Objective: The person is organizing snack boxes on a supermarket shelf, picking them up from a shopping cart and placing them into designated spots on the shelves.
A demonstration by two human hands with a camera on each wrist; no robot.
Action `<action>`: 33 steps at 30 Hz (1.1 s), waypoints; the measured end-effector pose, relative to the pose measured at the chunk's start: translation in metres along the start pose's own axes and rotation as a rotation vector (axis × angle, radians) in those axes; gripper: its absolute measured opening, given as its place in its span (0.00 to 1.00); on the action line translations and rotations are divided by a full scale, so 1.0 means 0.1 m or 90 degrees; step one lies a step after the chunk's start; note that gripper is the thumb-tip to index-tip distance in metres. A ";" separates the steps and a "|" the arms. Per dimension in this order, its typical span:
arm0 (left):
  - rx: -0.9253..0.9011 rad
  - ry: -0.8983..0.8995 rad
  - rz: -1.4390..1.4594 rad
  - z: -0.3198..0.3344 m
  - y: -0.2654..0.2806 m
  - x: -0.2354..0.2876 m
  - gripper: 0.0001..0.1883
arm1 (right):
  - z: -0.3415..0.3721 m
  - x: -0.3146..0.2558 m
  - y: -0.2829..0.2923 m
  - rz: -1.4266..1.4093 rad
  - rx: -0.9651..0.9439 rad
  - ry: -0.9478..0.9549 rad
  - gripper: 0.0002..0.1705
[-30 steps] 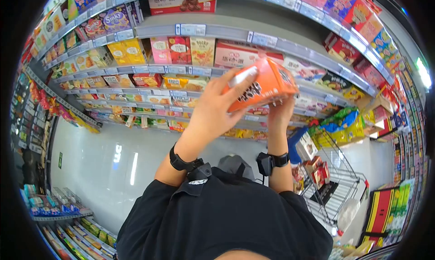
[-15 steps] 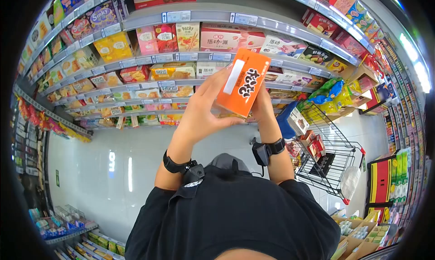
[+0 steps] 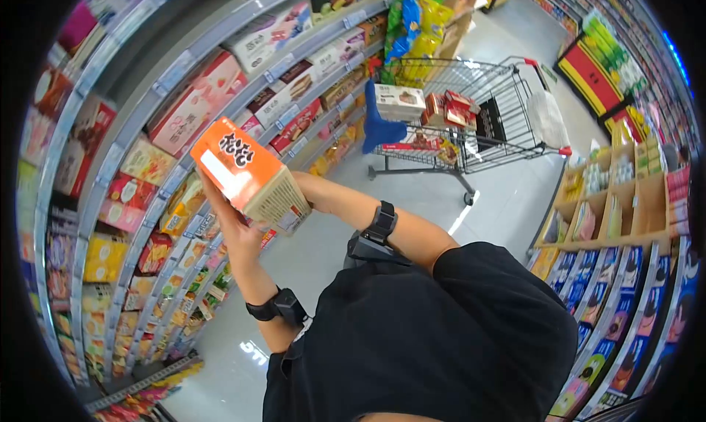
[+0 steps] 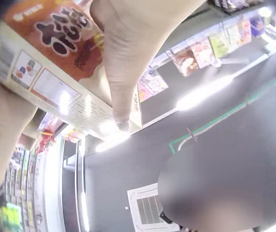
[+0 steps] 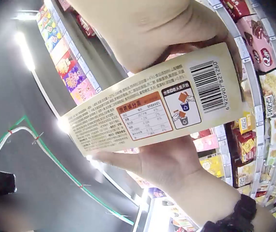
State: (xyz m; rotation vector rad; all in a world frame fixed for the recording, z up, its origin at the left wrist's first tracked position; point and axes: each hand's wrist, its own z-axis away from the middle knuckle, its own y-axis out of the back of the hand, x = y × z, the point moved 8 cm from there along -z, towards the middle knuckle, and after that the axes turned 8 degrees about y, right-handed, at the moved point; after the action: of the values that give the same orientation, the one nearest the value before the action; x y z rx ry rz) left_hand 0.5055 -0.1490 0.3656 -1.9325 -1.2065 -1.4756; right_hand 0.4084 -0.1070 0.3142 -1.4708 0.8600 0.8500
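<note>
Both hands hold an orange snack box [image 3: 246, 157] with dark characters and a white strip, raised in front of the shelves. My left hand [image 3: 239, 234] supports its near left side, and in the left wrist view the thumb [image 4: 121, 92] lies along the box edge. At the opposite end, my right hand [image 3: 312, 190] grips the box, its fingers partly hidden behind it. The cream side panel [image 5: 152, 104] bears a barcode, a nutrition table and small print, and faces the right wrist camera.
Shelves of boxed snacks [image 3: 195, 102] rise close on the left. A wire shopping cart [image 3: 507, 150] stands ahead to the right, holding a white box [image 3: 399, 102], red boxes [image 3: 460, 109] and a blue item [image 3: 382, 128]. Divided cardboard bins [image 3: 618, 208] line the right.
The head view has swung right, bringing the cart nearer the middle. The box stays in both hands, has turned, and its cream side panel now shows.
</note>
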 end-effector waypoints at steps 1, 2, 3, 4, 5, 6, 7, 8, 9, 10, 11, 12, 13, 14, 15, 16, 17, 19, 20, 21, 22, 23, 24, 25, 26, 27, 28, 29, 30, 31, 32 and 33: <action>-0.009 0.013 0.017 0.02 -0.12 0.00 0.68 | 0.03 0.05 0.09 -0.005 0.021 -0.008 0.30; -0.015 0.027 0.035 0.03 -0.20 -0.02 0.70 | 0.09 0.11 0.17 -0.010 0.044 -0.018 0.31; -0.021 0.025 0.015 0.02 -0.25 -0.03 0.71 | 0.13 0.17 0.25 -0.016 0.066 -0.028 0.31; -0.033 0.051 0.032 0.01 -0.32 -0.07 0.70 | 0.19 0.22 0.34 -0.018 0.090 -0.037 0.31; -0.043 0.077 0.050 0.02 -0.38 -0.10 0.70 | 0.25 0.26 0.41 -0.022 0.115 -0.048 0.31; -0.048 0.102 0.069 0.02 -0.44 -0.14 0.69 | 0.30 0.30 0.48 -0.024 0.134 -0.061 0.31; -0.074 0.088 0.078 0.00 -0.49 -0.16 0.68 | 0.35 0.34 0.55 -0.019 0.147 -0.082 0.31; -0.080 0.094 0.084 -0.01 -0.54 -0.16 0.68 | 0.41 0.36 0.60 -0.007 0.160 -0.105 0.31; -0.091 0.100 0.088 -0.02 -0.59 -0.15 0.68 | 0.46 0.40 0.66 0.023 0.151 -0.161 0.33; -0.106 0.103 0.090 -0.03 -0.64 -0.12 0.68 | 0.46 0.39 0.71 0.044 0.147 -0.134 0.33; -0.112 0.113 0.101 -0.04 -0.66 -0.12 0.69 | 0.45 0.41 0.76 0.065 0.141 -0.104 0.33; -0.108 0.111 0.107 -0.05 -0.68 -0.08 0.69 | 0.40 0.40 0.79 0.090 0.129 -0.072 0.34; -0.098 0.105 0.111 -0.06 -0.69 -0.03 0.69 | 0.39 0.40 0.83 0.126 0.113 -0.068 0.33; -0.079 0.095 0.114 -0.08 -0.67 0.02 0.69 | 0.39 0.44 0.84 0.049 0.091 -0.036 0.32; -0.067 0.078 0.127 -0.10 -0.66 0.05 0.68 | 0.38 0.46 0.82 -0.026 0.057 -0.006 0.31; -0.063 0.062 0.123 -0.12 -0.64 0.05 0.68 | 0.39 0.33 0.74 -0.055 0.065 -0.013 0.30; -0.056 0.045 0.118 -0.13 -0.61 0.03 0.68 | 0.41 0.21 0.66 -0.084 0.070 -0.022 0.30; -0.035 0.027 0.112 -0.13 -0.51 0.14 0.68 | 0.37 0.25 0.62 -0.140 0.054 -0.010 0.29; -0.026 0.022 0.117 -0.13 -0.48 0.21 0.68 | 0.35 0.34 0.62 -0.182 0.039 -0.023 0.29; -0.021 0.018 0.122 -0.17 -0.45 0.28 0.68 | 0.28 0.41 0.63 -0.225 0.028 -0.037 0.28; -0.007 0.003 0.117 -0.19 -0.39 0.38 0.68 | 0.20 0.42 0.58 -0.240 0.014 -0.038 0.28; 0.007 -0.002 0.117 -0.14 -0.35 0.47 0.67 | 0.18 0.49 0.55 -0.258 0.009 -0.048 0.28; 0.019 -0.002 0.124 -0.09 -0.34 0.54 0.67 | 0.18 0.46 0.50 -0.274 0.011 -0.062 0.28; 0.041 -0.033 0.136 -0.04 -0.33 0.64 0.67 | 0.20 0.40 0.43 -0.230 -0.019 -0.023 0.28; 0.053 -0.045 0.131 -0.01 -0.33 0.69 0.67 | 0.24 0.39 0.33 -0.300 -0.055 -0.053 0.28; 0.065 -0.054 0.126 0.02 -0.32 0.73 0.67 | 0.29 0.38 0.24 -0.371 -0.088 -0.084 0.29; 0.073 -0.061 0.121 0.04 -0.33 0.75 0.68 | 0.35 0.35 0.16 -0.444 -0.117 -0.113 0.29; 0.069 -0.059 0.124 0.05 -0.34 0.74 0.68 | 0.40 0.32 0.13 -0.482 -0.129 -0.120 0.29; 0.058 -0.048 0.141 0.05 -0.37 0.74 0.68 | 0.45 0.28 0.11 -0.521 -0.139 -0.126 0.30; 0.047 -0.035 0.157 0.05 -0.40 0.75 0.68 | 0.50 0.27 0.09 -0.563 -0.148 -0.131 0.30; 0.037 -0.023 0.172 0.06 -0.42 0.75 0.69 | 0.52 0.30 0.10 -0.583 -0.167 -0.127 0.30; 0.021 -0.014 0.167 0.08 -0.45 0.74 0.69 | 0.51 0.37 0.13 -0.604 -0.187 -0.123 0.30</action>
State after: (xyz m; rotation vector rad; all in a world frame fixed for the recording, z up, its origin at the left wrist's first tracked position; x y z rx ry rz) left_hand 0.4763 -0.0909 0.4240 -2.0014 -0.9364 -1.2949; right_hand 0.4125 -0.0580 0.2727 -1.7616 -0.1575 0.3784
